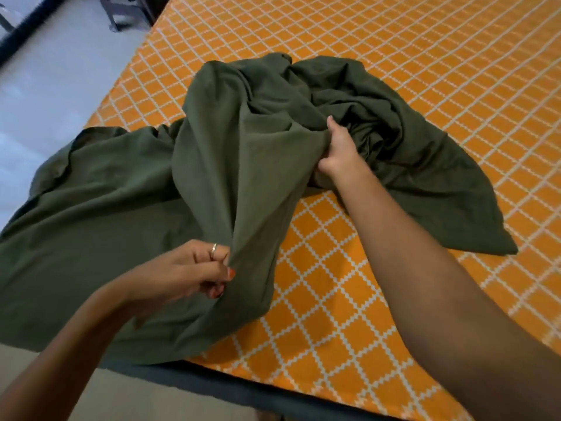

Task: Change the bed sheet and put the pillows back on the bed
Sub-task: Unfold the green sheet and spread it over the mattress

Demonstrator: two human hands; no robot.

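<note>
Orange bed (pixel 425 71) underlies green sheet (pixel 258 141), both hands (pixel 194 268) gripping.

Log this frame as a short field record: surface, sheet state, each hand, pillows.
surface: bed covered in orange lattice-patterned fabric
sheet: green sheet bunched on top, not spread, draped over the near-left edge
left hand: left hand pinches a fold near the front
right hand: right hand grips the bunched middle
pillows: none in view
</note>
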